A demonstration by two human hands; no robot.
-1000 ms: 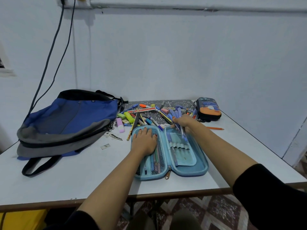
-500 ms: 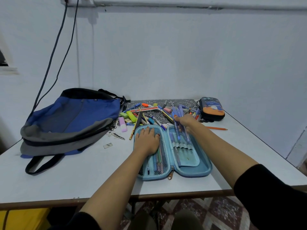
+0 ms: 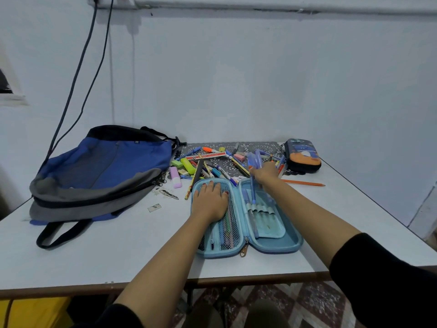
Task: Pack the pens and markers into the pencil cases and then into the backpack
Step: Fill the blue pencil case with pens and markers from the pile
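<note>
ok, right hand (image 3: 264,174) fingers clamped on a bunch of blue pens (image 3: 254,162), long axis along the open pencil case (image 3: 287,246). elastic loops (image 3: 260,207) sit just nearer than those fingers. left hand (image 3: 209,200) flat, fingers spread, on the mesh side (image 3: 228,229).

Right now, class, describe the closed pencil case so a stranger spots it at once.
On the white table, look far right, by the wall. The closed pencil case sits there, beside the loose pens. Unlike the open blue case, it is dark with an orange patch.
</note>
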